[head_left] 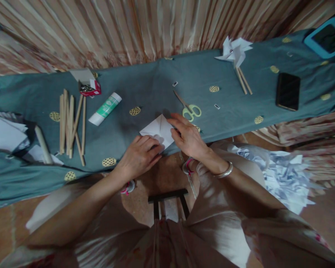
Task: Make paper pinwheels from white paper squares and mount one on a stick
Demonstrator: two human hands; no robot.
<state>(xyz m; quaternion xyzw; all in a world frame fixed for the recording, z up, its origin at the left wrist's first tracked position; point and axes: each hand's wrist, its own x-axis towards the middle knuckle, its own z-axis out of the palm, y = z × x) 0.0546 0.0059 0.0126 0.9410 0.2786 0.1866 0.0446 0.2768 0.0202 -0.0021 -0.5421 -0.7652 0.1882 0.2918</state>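
Observation:
A small white square of paper (159, 128) with crease lines lies at the table's front edge between my hands. My left hand (139, 154) holds its lower left side, fingers bent over the sheet and the thumb near the lower corner. On the right side, my right hand (188, 136) pinches the paper's edge between thumb and fingers. Just beyond my right hand are scissors (195, 110) with light green handles, blades pointing away to the left. A white and green glue stick (105, 108) lies to the left of the paper.
Several wooden sticks (72, 119) lie left, below an open red box (94, 88) of small metal pieces. White sheets (4, 132) are at far left. A paper pinwheel (234, 52), a phone (288, 91) and a blue-framed device (312, 41) lie right. Paper pieces (287, 178) are heaped lower right.

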